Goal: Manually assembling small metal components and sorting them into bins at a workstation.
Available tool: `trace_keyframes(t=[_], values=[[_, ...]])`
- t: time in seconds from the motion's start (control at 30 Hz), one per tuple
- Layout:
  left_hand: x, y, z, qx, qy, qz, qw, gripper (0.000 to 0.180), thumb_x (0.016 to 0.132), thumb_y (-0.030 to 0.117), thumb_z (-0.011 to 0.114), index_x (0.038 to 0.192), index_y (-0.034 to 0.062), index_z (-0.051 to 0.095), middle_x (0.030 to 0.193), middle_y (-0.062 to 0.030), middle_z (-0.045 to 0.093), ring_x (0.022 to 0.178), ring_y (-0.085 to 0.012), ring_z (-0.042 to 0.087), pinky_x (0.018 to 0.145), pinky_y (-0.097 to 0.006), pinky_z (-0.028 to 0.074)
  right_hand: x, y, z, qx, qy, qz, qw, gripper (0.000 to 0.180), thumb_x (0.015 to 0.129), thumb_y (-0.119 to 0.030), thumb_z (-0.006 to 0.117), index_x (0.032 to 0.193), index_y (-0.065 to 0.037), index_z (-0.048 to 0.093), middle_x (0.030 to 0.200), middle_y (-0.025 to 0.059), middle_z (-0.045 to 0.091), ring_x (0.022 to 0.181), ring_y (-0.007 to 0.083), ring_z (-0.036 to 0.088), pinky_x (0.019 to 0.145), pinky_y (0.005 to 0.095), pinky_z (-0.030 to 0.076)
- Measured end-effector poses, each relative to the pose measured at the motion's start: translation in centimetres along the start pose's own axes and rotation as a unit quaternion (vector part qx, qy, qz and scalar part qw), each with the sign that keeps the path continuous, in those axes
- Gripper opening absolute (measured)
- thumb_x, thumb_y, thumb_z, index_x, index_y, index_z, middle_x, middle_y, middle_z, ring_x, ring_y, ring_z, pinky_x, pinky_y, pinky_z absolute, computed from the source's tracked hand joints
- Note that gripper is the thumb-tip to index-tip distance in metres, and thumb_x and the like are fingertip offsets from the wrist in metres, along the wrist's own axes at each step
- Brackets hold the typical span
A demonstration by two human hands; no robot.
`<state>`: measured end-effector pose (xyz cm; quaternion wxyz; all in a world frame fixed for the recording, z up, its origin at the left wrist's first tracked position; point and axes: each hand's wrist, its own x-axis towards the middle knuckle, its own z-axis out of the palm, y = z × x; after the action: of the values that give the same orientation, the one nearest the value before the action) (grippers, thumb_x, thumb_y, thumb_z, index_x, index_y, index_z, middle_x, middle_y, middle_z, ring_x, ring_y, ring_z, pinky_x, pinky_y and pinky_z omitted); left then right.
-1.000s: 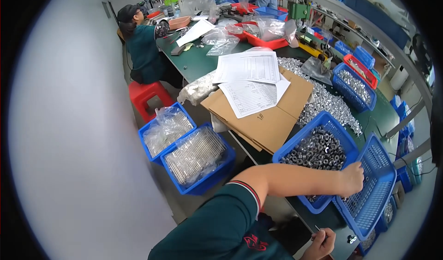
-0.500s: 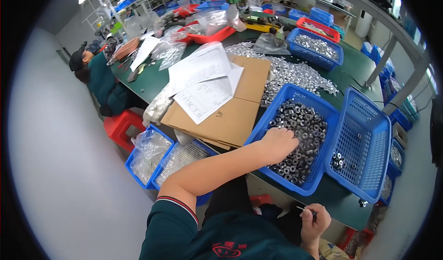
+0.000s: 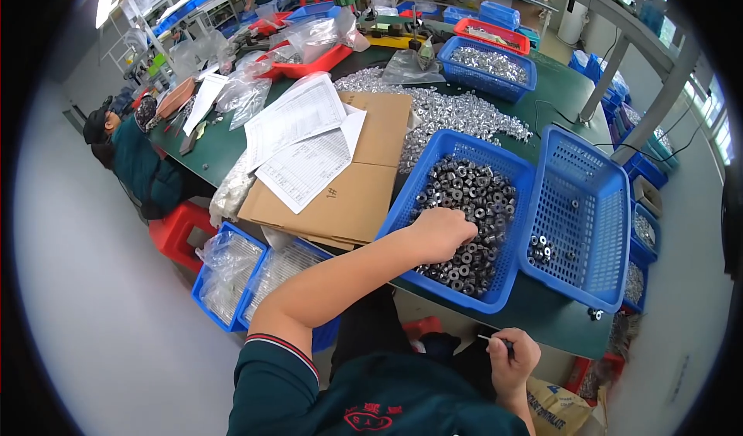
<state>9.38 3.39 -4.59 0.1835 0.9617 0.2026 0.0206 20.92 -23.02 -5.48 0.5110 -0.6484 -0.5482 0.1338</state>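
My left hand (image 3: 444, 235) reaches into a blue plastic basket (image 3: 507, 285) filled with small dark metal rings (image 3: 464, 180). Its fingers are curled down among the rings; the fingertips are hidden, so what they hold, if anything, does not show. Near the table's front edge, lower right, my right hand (image 3: 514, 361) is closed around a small tool (image 3: 508, 345) with a dark handle and a thin pale shaft pointing left. The tool looks like a small screwdriver. A second blue basket (image 3: 580, 238), right of the first, has a few rings in it.
Papers (image 3: 302, 173) lie on flat cardboard (image 3: 371, 180) left of the basket. Behind is a spread of shiny metal parts (image 3: 457, 118), with a filled blue basket (image 3: 495, 87). Blue boxes (image 3: 232, 277) of rods stand lower left. A person (image 3: 139, 157) sits far left.
The whole view has shifted, so the scene sits further left. My left hand stays in the basket of rings, moved only slightly. My right hand still grips the tool.
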Motion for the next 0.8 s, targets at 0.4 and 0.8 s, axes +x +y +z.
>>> trace_keyframes(t=[0.4,0.8], values=[[-8.4,2.3,-0.2,-0.674,0.247,-0.044,0.695,0.024,0.086,-0.006,0.067,0.108,0.0015,0.065,0.094,-0.0019,0.065,0.083,-0.0091,0.064,0.075,-0.023,0.052,2.6,-1.1,1.6,0.118,-0.044,0.120,0.985,0.019,0.090,0.008,0.060,0.109,0.004,0.062,0.087,0.0090,0.069,0.076,0.0110,0.065,0.071,0.0236,0.053],[-10.2,4.9,2.5,-0.754,0.214,-0.012,0.621,0.026,0.091,-0.004,0.061,0.115,0.0021,0.060,0.105,-0.0064,0.064,0.090,-0.0138,0.066,0.080,-0.027,0.055,6.0,-3.1,3.4,0.161,-0.031,-0.023,0.986,0.020,0.089,0.007,0.062,0.109,0.003,0.061,0.093,0.0138,0.072,0.078,0.0189,0.072,0.069,0.0273,0.057]])
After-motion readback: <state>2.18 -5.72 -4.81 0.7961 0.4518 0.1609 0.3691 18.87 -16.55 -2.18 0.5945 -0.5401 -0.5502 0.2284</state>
